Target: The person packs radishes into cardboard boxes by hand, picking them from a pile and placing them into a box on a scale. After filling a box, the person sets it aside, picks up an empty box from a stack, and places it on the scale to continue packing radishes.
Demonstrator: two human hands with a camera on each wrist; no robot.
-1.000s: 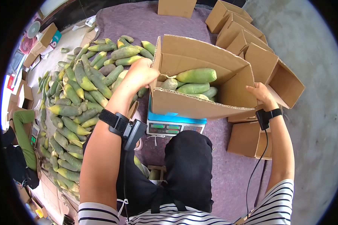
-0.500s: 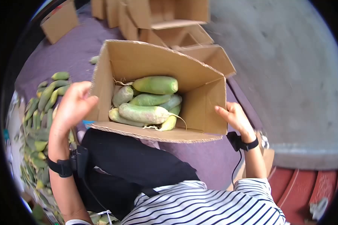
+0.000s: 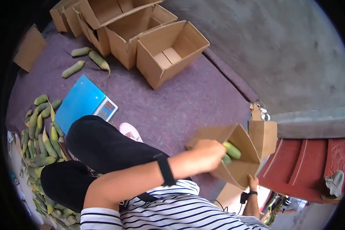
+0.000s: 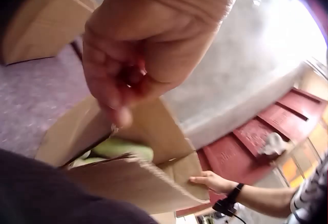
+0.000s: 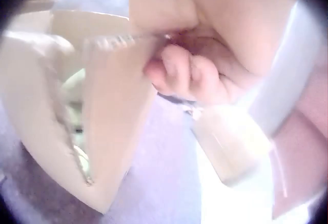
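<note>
A cardboard box (image 3: 228, 174) with green radishes (image 3: 232, 150) inside is held at the person's right side, tilted, its open top showing. The left hand (image 3: 209, 153) grips the rim of one end wall; in the left wrist view its fingers curl over the cardboard edge. At the opposite end, the right hand (image 3: 253, 182) holds the other wall, fingers curled at its edge in the right wrist view, thumb against the cardboard in the left wrist view. The left forearm and hand hide part of the box in the head view.
A blue-topped scale (image 3: 80, 103) stands on the purple mat (image 3: 157, 107), beside a pile of radishes (image 3: 38, 145). Open boxes (image 3: 172, 55) line the back, with three loose radishes (image 3: 73, 69) nearby. Another carton (image 3: 262, 136) and red ridged panels (image 3: 295, 161) lie beyond the held box.
The person has turned to the right, and both hands have carried the box of radishes off the scale to the right side. The scale's blue top is now uncovered.
</note>
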